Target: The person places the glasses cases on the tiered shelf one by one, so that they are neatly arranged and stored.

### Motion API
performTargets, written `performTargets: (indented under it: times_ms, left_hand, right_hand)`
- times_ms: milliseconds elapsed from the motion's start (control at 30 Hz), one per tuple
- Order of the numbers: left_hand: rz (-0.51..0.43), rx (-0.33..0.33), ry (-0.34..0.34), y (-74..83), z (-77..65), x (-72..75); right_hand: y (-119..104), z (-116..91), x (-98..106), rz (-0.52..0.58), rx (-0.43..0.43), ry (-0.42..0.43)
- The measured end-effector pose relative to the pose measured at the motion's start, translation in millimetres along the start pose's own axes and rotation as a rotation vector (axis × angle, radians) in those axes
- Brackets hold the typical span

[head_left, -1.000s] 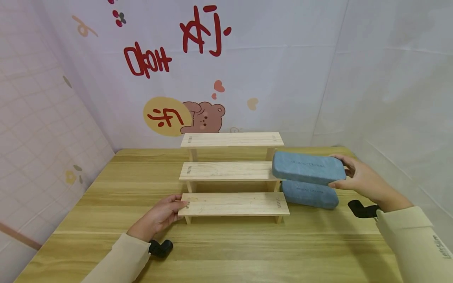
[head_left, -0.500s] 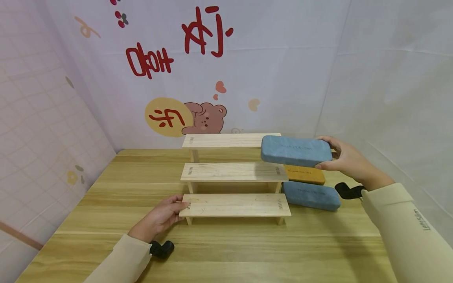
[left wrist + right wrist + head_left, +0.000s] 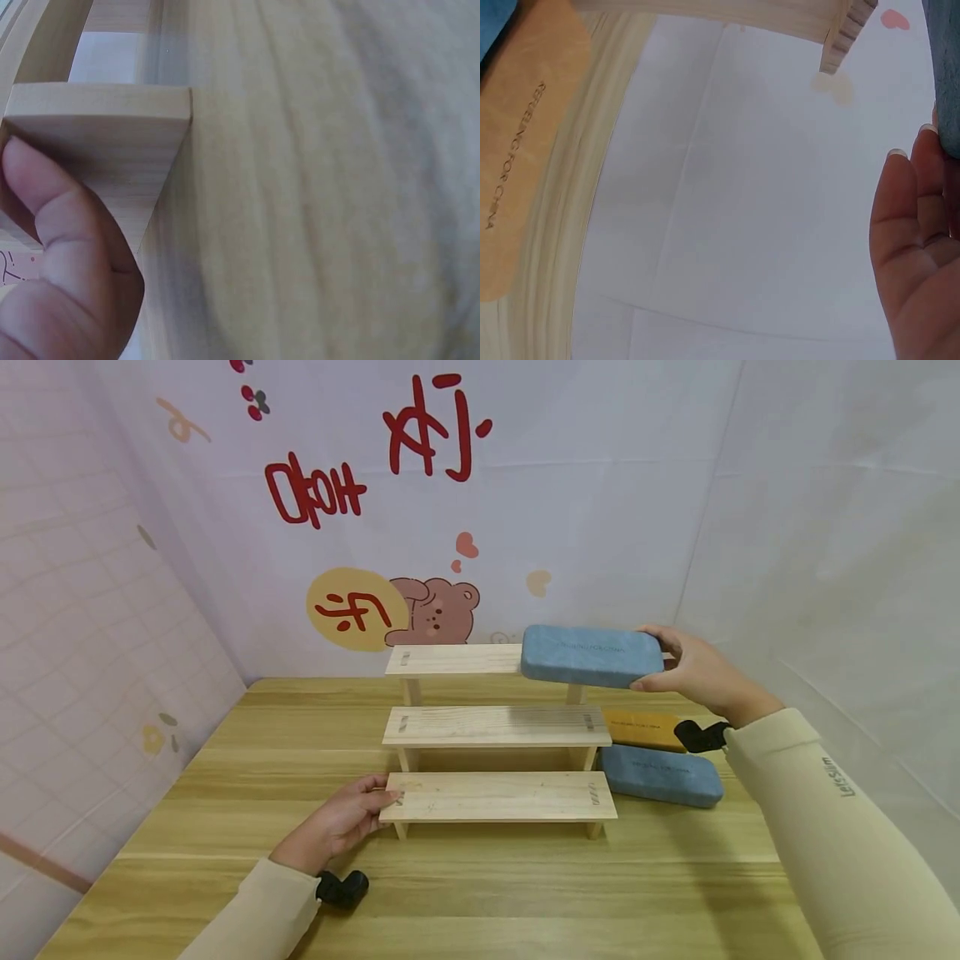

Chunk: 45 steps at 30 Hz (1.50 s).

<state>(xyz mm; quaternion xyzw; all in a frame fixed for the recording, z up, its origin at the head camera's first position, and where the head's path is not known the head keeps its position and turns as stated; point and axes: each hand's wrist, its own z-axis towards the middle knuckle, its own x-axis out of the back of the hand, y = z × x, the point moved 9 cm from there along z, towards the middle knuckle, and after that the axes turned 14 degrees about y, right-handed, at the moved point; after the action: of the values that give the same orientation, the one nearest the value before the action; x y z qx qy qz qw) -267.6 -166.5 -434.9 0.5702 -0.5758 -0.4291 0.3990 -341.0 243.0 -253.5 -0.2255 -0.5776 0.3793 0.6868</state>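
Counter (image 3: 480, 897) carrying 3-tier wood rack (image 3: 480, 727) at 12 o'clock.
Lt-blue case (image 3: 588, 653) being held over top tier (image 3: 457, 659), rack's 2 o'clock, contact unclear; dk-blue case (image 3: 660, 775) lying approx 3:30, orange case (image 3: 641, 729) just behind at 3. R hand (image 3: 701, 675) pinching lt-blue case's 3-o'clock end; L hand (image 3: 345, 818) gripping bottom tier's (image 3: 498, 797) 9-o'clock end.

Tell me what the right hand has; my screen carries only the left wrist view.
Observer: The right hand grips a blue case by its right end.

Operator: Now give me its position.

Observer: In the head view it covers the right end of the top tier of the wooden stand; whether it touches the wood, I cannot tell.
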Motion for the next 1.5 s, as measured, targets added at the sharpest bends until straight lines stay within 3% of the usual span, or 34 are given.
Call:
performTargets:
  times_ms: [133,433,800,1500]
  left_hand:
    - [-0.003,0.000,0.000,0.5,-1.0,1.9]
    - [0.000,-0.026,-0.053,1.5,-1.3,1.0]
    - [-0.006,-0.017,-0.048,-0.1,-0.6,2.7]
    - [-0.015,-0.025,-0.056,0.4,0.2,1.4]
  right_hand:
    - [-8,11,-8,0.024,-0.004,-0.020]
    - [-22,33,-28,-0.034,-0.003,-0.054]
    - [-40,50,-52,0.009,0.026,-0.078]
    - [-41,67,-81,0.052,-0.033,-0.133]
